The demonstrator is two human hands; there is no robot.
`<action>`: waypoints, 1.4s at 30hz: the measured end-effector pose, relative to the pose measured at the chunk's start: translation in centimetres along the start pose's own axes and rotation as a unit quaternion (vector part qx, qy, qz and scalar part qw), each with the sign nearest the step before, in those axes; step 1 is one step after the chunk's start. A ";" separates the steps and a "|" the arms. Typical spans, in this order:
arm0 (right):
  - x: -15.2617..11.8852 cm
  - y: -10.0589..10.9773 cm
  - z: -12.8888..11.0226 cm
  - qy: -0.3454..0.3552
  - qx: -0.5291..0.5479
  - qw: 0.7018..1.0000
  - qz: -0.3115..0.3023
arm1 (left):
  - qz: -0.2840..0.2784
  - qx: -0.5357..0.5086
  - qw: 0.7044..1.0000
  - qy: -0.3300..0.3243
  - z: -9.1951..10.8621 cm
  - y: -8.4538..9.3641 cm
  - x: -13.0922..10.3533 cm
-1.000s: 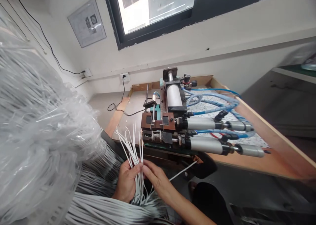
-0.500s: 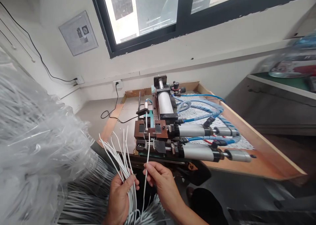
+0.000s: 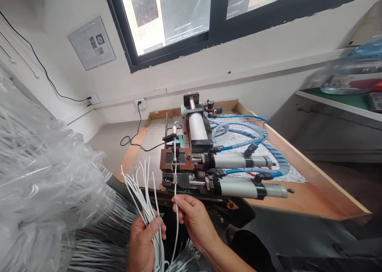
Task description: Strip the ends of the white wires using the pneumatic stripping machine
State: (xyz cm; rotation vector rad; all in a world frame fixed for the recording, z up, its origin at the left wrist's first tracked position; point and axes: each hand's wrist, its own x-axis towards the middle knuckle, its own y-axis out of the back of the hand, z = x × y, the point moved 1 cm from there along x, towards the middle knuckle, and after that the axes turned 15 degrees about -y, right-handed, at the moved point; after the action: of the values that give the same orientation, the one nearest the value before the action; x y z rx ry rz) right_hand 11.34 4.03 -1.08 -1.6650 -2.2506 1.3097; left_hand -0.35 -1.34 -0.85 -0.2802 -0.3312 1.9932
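Observation:
A bundle of white cables point(image 3: 146, 202) fans upward out of my left hand point(image 3: 145, 240), whose fingers are wrapped round it. Just to the right, my right hand point(image 3: 193, 220) pinches a single white cable point(image 3: 177, 212) between thumb and fingers. The upper part of that cable runs into the gap between the dark jaws point(image 3: 179, 180) at the front of a pneumatic machine point(image 3: 198, 127). Its tip is hidden among the brown and black blocks point(image 3: 185, 156). Two silver cylinders point(image 3: 238, 186) lie on the machine's right side.
Plastic-wrapped bundles of grey cable point(image 3: 98, 244) fill the left side. Blue air hoses point(image 3: 253, 135) loop behind the cylinders. A wooden rim point(image 3: 316, 168) edges the bench on the right. A shelf point(image 3: 337, 101) with a large plastic bottle point(image 3: 355, 75) stands at the far right.
Both machine jaws have closed inward around the single cable, and the cylinder rods have moved left. My right hand has shifted slightly up and left with the cable.

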 end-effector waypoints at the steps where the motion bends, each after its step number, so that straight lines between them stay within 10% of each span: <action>1: 0.1 -0.1 0.0 -0.005 -0.002 1.000 -0.005 | -0.003 -0.001 1.000 -0.001 0.0 -0.1 0.0; 7: -0.2 -1.1 1.0 -0.055 -0.095 0.985 -0.130 | -0.025 0.003 1.000 0.002 0.1 -0.4 0.1; 17: -0.2 -0.2 0.7 0.041 -0.024 0.998 0.045 | 0.037 0.029 0.999 -0.003 0.5 -0.4 0.3; 27: 0.5 -0.2 0.1 0.010 0.077 0.996 0.040 | 0.096 -0.018 0.995 0.029 0.6 -0.8 0.5; 42: 0.1 -1.3 0.2 -0.009 0.016 0.999 -0.031 | 0.012 0.025 1.000 -0.005 -0.2 -0.6 0.1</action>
State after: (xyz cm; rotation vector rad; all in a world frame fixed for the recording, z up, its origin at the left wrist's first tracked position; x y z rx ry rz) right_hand 10.24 3.93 -0.38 -1.5665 -2.2595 1.3441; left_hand 0.19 -0.93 -0.86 -0.2447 -0.2847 2.0243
